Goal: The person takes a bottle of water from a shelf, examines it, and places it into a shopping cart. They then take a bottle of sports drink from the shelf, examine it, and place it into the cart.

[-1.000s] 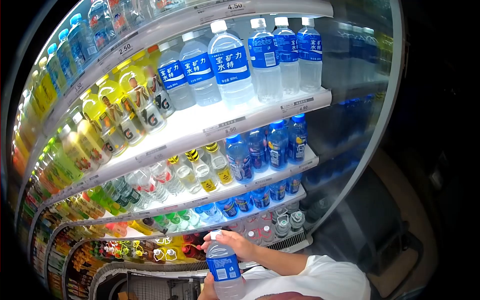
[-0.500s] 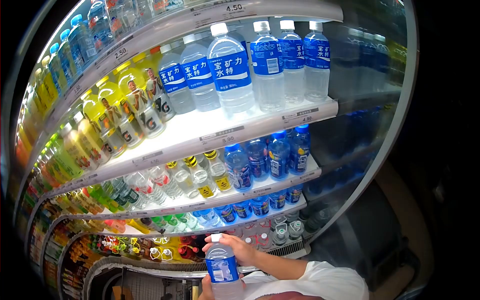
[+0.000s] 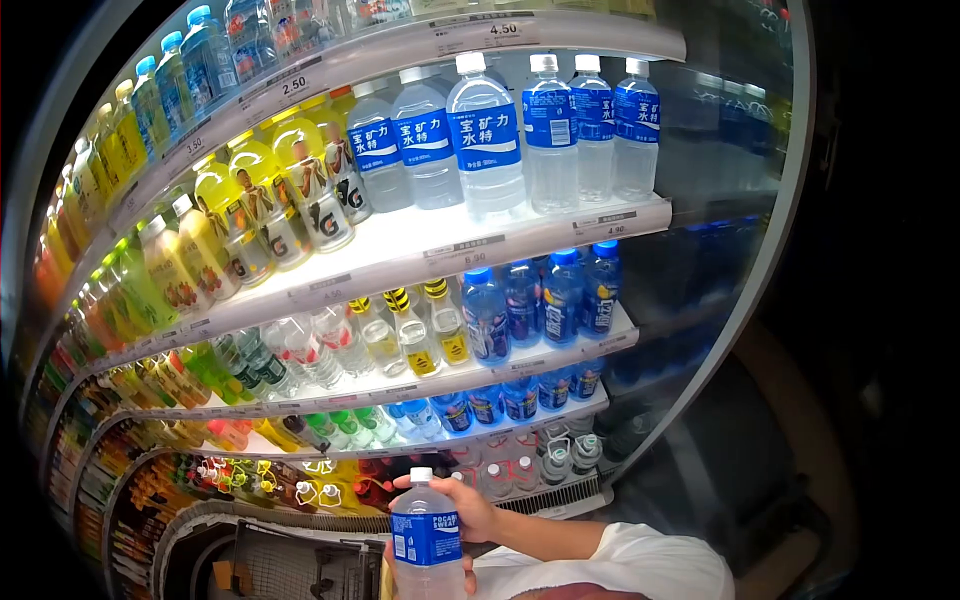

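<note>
In front of me I hold a large clear drink bottle (image 3: 428,540) upright, with a white cap and a blue label reading "POCARI SWEAT". My right hand (image 3: 470,508) curls behind its shoulder, just under the cap, with fingertips showing on the far side. Low on the bottle, the fingers of my left hand (image 3: 468,574) wrap around it from behind; most of that hand is hidden. Matching blue-labelled bottles (image 3: 486,140) stand in a row on the lit shelf (image 3: 560,222) above.
Yellow sports drink bottles (image 3: 322,212) stand left of the blue-labelled ones. Blue-capped bottles (image 3: 564,295) fill the shelf below. The cooler's curved edge (image 3: 740,300) is at the right. A metal shopping cart (image 3: 290,560) is at the lower left.
The bottle has turned, bringing the "POCARI SWEAT" lettering into view, and shifted slightly left. My right hand's fingers have slid from the cap to the shoulder. The view has swung slightly left.
</note>
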The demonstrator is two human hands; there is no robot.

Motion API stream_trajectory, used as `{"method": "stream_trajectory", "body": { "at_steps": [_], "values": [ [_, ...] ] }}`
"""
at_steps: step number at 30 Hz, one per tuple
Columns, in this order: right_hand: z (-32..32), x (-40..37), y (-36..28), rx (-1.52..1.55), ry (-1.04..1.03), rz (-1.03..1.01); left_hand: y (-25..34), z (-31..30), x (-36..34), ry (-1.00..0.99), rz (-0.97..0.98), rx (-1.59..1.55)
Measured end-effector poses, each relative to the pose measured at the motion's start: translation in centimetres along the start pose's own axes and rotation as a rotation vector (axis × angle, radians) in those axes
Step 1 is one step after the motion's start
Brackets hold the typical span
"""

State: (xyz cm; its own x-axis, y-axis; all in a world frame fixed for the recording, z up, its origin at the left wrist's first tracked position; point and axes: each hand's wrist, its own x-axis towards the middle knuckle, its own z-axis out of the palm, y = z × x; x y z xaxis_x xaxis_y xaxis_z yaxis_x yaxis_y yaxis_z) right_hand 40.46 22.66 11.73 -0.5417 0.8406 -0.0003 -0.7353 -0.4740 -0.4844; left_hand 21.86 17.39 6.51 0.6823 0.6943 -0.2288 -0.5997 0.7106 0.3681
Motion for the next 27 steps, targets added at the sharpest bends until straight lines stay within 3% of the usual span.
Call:
{"method": "stream_trajectory", "body": {
  "at_steps": [11, 19, 25, 27],
  "values": [
    [1.1, -0.6, 2.7, -0.078, 0.131, 0.076, 0.3, -1.1, -2.5, -0.256, -0.196, -0.144],
    [1.8, -0.9, 2.5, -0.075, 0.262, -0.003, 0.2, -1.2, -1.9, -0.407, -0.354, -0.163],
    [0.9, -0.3, 2.0, -0.073, 0.357, -0.049, 0.8, 0.0, -1.4, -0.360, -0.410, -0.189],
    [1.3, -0.3, 1.5, -0.083, 0.366, -0.056, 1.1, -1.1, -1.2, -0.130, -0.384, -0.088]
  ]
}}
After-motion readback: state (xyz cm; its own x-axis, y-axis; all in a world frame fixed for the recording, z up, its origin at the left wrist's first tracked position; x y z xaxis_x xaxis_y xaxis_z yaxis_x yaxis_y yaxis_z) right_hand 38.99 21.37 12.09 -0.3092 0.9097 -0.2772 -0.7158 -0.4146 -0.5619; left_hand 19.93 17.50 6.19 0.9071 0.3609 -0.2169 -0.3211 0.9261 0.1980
